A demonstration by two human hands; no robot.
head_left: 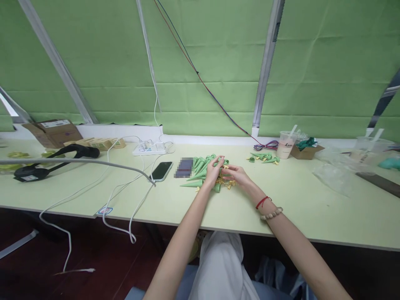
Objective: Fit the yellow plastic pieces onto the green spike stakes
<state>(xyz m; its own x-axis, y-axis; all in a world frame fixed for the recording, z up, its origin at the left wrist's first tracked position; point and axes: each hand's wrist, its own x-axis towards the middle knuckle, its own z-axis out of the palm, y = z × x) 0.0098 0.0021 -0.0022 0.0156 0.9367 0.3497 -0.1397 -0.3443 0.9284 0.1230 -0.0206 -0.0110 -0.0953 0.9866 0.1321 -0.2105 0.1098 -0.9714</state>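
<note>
Both hands meet over a heap of green plastic cones [200, 166] in the middle of the table. My left hand [214, 170] is closed round a green cone, mostly hidden by the palm; its round open end seems to show by the fingertips. My right hand [238, 175], a red string and a beaded bracelet on its wrist, pinches a small yellow plastic piece [225, 166] close to the left fingers. Below the hands lie several loose small yellow pieces [230, 184], partly covered by the right hand. One cone [192, 184] lies on its side at the near left of the heap.
Left of the heap are a blurred dark rectangle [184, 167], a phone [161, 171], white cables and a power strip [150, 148]. More green pieces [265, 157], a drink cup [285, 145], a small cardboard box [306, 151] and plastic bags [333, 173] lie right.
</note>
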